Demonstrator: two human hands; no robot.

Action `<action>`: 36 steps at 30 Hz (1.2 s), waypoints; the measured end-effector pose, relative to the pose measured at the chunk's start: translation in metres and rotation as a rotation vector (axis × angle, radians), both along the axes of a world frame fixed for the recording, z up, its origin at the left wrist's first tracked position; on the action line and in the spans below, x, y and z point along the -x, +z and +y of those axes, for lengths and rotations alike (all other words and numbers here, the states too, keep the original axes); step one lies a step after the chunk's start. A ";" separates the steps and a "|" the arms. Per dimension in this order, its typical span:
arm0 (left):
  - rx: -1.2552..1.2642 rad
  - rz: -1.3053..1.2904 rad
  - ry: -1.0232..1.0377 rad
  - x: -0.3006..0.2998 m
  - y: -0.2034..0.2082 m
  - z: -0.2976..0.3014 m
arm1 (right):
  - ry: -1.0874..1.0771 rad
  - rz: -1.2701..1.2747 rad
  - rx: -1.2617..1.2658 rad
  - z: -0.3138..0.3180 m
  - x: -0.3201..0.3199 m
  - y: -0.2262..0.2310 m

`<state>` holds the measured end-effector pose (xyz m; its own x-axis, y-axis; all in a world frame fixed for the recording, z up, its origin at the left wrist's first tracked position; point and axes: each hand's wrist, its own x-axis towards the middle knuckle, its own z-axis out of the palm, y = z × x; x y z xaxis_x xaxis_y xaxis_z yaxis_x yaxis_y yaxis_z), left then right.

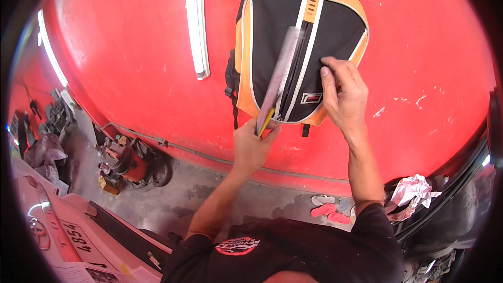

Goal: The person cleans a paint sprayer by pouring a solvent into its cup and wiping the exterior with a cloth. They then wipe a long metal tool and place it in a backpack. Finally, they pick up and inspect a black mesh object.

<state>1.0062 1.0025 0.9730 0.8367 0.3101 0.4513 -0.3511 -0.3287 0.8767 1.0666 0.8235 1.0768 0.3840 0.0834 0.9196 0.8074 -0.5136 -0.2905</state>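
Note:
A black and orange backpack [276,13] with white piping hangs against the red wall in front of me. My left hand [250,145] is closed around the lower end of a long, flat ruler-like strip [283,65], blurred by motion, which slants up across the backpack's middle. A thin yellow pencil-like stick [268,120] pokes out of the same hand. Over the backpack's lower right side is my right hand [346,91], its fingers curled and thumb near the forefinger. I cannot make out anything between them, nor whether they touch the fabric.
A white tube light [196,26] is mounted on the wall, left of the backpack. Below stand a round orange and black machine [131,165] and, at lower left, a car [57,225]. Slippers [330,212] and crumpled paper [413,191] lie at lower right.

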 end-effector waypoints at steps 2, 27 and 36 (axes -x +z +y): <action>0.229 -0.009 -0.039 0.004 -0.006 -0.006 | -0.040 -0.174 0.167 0.000 -0.002 -0.007; 0.231 -0.260 -0.128 -0.046 0.074 0.003 | 0.164 0.168 -0.177 0.009 0.008 -0.016; 0.385 -0.155 -0.455 0.012 0.038 -0.034 | 0.310 0.252 -0.907 -0.006 0.033 -0.014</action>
